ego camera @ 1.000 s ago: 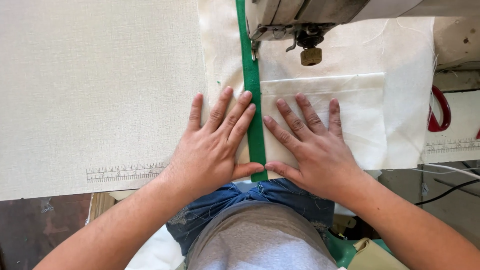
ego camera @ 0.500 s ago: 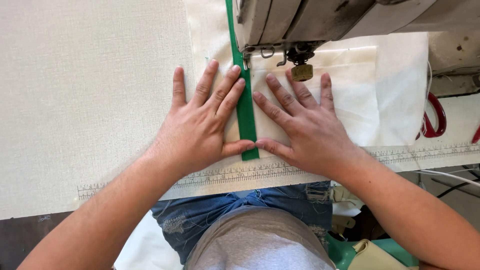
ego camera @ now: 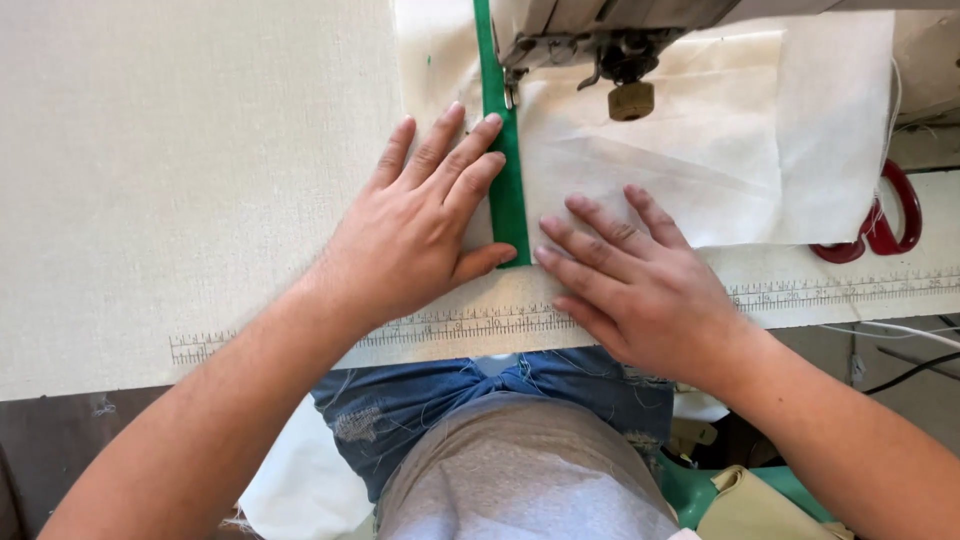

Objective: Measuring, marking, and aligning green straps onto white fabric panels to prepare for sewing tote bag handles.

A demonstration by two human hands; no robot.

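- While the table (ego camera: 180, 180) is filling most of the view, its pale woven top is carrying everything, with a printed ruler strip (ego camera: 450, 325) running along the near edge.
- The cloth (ego camera: 720, 170), cream and lying flat, is spreading from under the sewing machine (ego camera: 620, 25) at the top out to the right, its near edge sitting just above the ruler strip.
- The left hand (ego camera: 420, 235) is lying palm down, fingers spread and gripping nothing, fingertips pressing just left of the tape and the thumb reaching toward its near end.
- The right hand (ego camera: 640, 285) is also pressing flat and open on the cloth, fingers fanned toward the tape from the right, clamped on nothing.
- The tape (ego camera: 505, 170), a narrow green strip, is running straight down from the machine's foot and ending between the two hands.
- The scissors (ego camera: 880, 225), red-handled, are peeking out from under the cloth's right edge, well apart from both hands.
- The brass knob (ego camera: 630, 100) is hanging below the machine head, over the cloth.
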